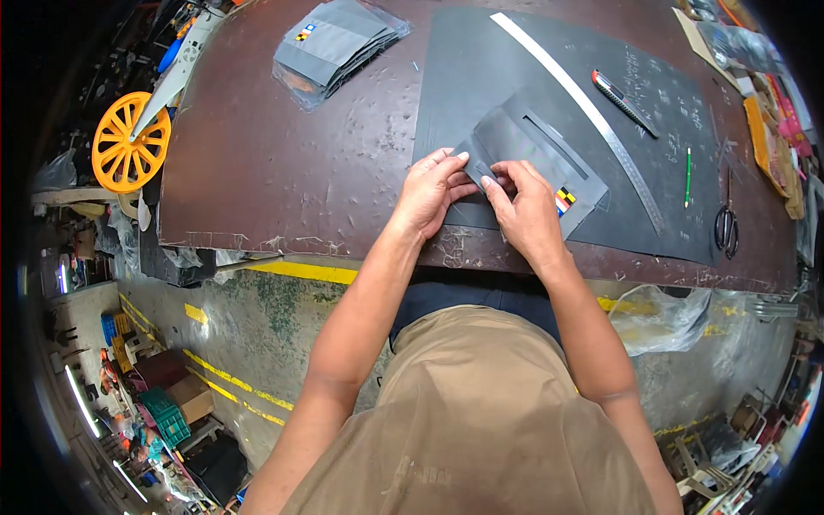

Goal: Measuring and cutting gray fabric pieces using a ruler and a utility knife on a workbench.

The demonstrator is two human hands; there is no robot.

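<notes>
Both my hands meet on a dark grey flat piece (536,150) with a slot cut in it and a small coloured label at its right corner. It lies on a large dark cutting mat (481,69) on the brown worktable (283,163). My left hand (429,190) pinches the piece's near left corner. My right hand (525,206) presses its fingertips on the same corner, right next to the left fingers.
A long steel ruler (584,107), a utility knife (624,103) and a green pencil (687,176) lie on the mat. Scissors (726,225) rest at the right edge. A stack of grey pieces in clear bags (336,47) sits far left. An orange wheel (127,142) stands beyond the table.
</notes>
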